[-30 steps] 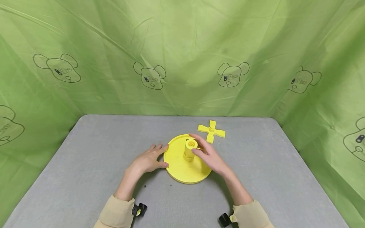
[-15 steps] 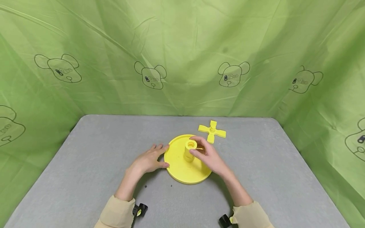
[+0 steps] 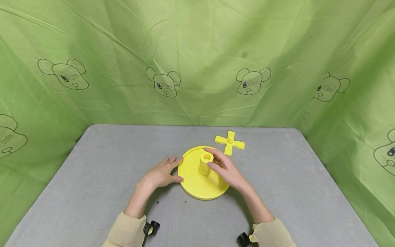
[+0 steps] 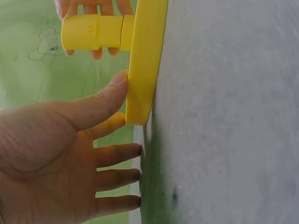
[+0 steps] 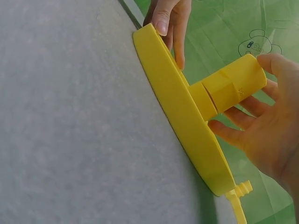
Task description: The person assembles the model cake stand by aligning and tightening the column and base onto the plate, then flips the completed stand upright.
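disc (image 3: pixel 193 187), one; upright post (image 3: pixel 204 167), one, right fingers (image 5: pixel 229 133) holding; cross (image 3: pixel 229 141), one.

I note creased green curtain (image 3: pixel 197 41), printed with animal heads (image 3: pixel 162 84), behind and flanking a grey table (image 3: pixel 92 178).

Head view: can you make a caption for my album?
Left hand touching a round yellow base, right hand holding its upright hollow post, a yellow cross lying behind on the gray table.
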Available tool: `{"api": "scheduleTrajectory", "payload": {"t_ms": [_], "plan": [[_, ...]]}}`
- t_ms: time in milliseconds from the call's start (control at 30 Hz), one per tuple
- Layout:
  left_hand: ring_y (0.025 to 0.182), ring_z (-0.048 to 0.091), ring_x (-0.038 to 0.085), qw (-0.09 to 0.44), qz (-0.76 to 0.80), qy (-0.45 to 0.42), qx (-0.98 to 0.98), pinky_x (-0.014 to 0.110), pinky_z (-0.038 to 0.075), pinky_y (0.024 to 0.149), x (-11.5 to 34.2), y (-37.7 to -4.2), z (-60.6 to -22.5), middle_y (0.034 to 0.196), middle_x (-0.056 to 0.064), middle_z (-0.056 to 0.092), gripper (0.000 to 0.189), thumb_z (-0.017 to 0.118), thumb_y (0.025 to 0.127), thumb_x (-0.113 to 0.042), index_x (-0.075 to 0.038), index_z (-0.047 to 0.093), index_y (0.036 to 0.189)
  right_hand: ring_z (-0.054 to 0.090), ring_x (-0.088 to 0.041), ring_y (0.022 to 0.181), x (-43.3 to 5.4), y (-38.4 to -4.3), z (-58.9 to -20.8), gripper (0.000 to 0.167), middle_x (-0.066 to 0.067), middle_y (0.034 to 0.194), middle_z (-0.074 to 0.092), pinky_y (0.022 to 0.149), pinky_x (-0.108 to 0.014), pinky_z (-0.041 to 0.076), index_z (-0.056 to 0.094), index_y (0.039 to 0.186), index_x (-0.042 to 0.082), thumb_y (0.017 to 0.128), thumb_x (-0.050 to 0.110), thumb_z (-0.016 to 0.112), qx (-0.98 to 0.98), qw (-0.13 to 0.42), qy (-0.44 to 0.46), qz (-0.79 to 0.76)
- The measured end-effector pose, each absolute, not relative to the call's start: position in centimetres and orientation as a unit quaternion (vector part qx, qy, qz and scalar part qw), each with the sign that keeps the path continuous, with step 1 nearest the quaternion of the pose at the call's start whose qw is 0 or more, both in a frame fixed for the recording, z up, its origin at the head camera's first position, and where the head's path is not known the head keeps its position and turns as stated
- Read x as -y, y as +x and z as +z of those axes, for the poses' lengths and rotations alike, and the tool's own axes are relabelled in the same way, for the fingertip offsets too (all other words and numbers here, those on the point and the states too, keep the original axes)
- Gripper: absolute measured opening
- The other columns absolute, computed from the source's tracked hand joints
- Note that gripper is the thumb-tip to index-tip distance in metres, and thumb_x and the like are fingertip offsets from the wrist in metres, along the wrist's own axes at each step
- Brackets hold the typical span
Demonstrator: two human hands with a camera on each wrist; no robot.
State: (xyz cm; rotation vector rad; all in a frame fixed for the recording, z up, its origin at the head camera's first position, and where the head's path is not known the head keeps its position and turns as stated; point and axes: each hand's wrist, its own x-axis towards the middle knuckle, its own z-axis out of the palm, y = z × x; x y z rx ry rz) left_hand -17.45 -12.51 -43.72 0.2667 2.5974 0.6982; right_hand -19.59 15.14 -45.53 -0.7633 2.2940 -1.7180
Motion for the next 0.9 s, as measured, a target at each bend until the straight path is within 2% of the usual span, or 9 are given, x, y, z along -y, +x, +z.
{"api": "scheduleTrajectory", "payload": {"t_ms": [167,333,467,600,733,900], "plan": [[0.16,0.017,0.043,0.218,0.254,0.099,-0.937,0.069,0.026,0.122,12.4,-17.41,-43.43,0.17,0.017,0.027,0.083,0.075,0.094,-0.039,-0.021,0.033,0.163,0.061,-0.024,0.129,-15.08,-19.57,-45.39,0.048,-0.014,0.142,0.061,0.108,-0.027,0.051,0.052,0.147,0.006,0.102,0.015,0.066,-0.774,0.081,-0.236,-0.581],[0.159,0.019,0.044,0.217,0.253,0.101,-0.937,0.069,0.027,0.122,12.43,-17.4,-43.31,0.17,0.018,0.028,0.083,0.075,0.093,-0.04,-0.02,0.034,0.163,0.06,-0.024,0.123,-14.76,-19.47,-45.27,0.046,-0.013,0.132,0.064,0.106,-0.034,0.054,0.055,0.138,0.011,0.096,0.017,0.074,-0.775,0.079,-0.193,-0.597],[0.158,0.02,0.045,0.215,0.254,0.101,-0.937,0.069,0.027,0.121,12.43,-17.36,-43.22,0.169,0.018,0.029,0.083,0.076,0.093,-0.04,-0.02,0.035,0.162,0.06,-0.029,0.127,-14.66,-19.51,-45.3,0.059,-0.012,0.138,0.062,0.107,-0.04,0.053,0.05,0.145,0.013,0.093,0.018,0.078,-0.786,0.078,-0.185,-0.585],[0.158,0.02,0.045,0.214,0.255,0.102,-0.937,0.069,0.028,0.121,12.39,-17.34,-43.13,0.169,0.019,0.029,0.083,0.076,0.092,-0.04,-0.019,0.035,0.162,0.058,-0.032,0.135,-14.86,-19.66,-45.34,0.07,-0.014,0.148,0.057,0.113,-0.048,0.048,0.042,0.155,0.014,0.094,0.018,0.076,-0.786,0.086,-0.21,-0.575],[0.158,0.02,0.045,0.216,0.253,0.101,-0.938,0.069,0.027,0.122,12.35,-17.37,-43.11,0.169,0.018,0.029,0.083,0.076,0.093,-0.04,-0.019,0.035,0.162,0.055,-0.031,0.139,-15.09,-19.74,-45.3,0.065,-0.018,0.153,0.053,0.115,-0.035,0.047,0.042,0.156,0.012,0.099,0.017,0.07,-0.776,0.102,-0.228,-0.58],[0.159,0.018,0.043,0.221,0.252,0.095,-0.937,0.068,0.026,0.123,12.3,-17.4,-43.02,0.17,0.017,0.028,0.082,0.075,0.094,-0.04,-0.021,0.034,0.162,0.056,-0.026,0.136,-15.16,-19.8,-45.32,0.056,-0.018,0.152,0.053,0.111,-0.021,0.047,0.048,0.152,0.011,0.1,0.015,0.067,-0.77,0.105,-0.237,-0.583]]}}
